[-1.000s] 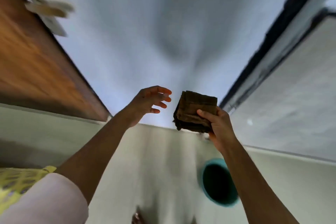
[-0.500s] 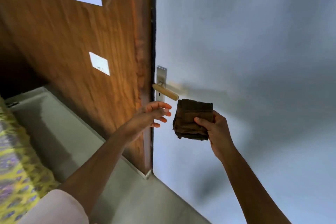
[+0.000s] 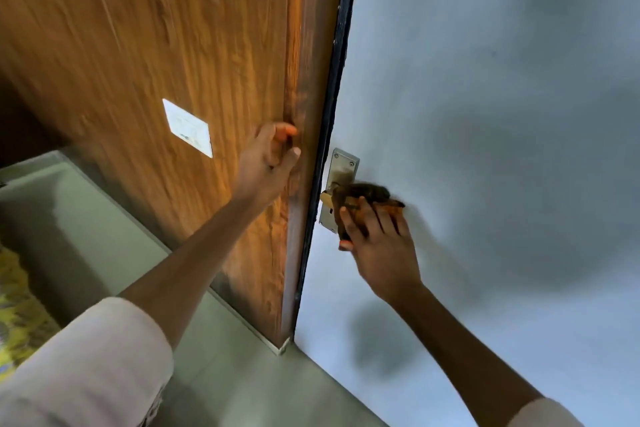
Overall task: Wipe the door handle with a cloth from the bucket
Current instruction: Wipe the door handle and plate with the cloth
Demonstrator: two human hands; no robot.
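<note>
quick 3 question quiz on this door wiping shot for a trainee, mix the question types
1. True or false: the brown cloth is wrapped over the door handle.
2. Which hand presses the cloth onto the handle? A) left hand B) right hand C) both
3. Fill in: the left hand rests on the edge of the ____ door.

Key
1. True; only the handle's inner end shows beside the metal backplate.
2. B, the right hand.
3. Wooden.
</note>
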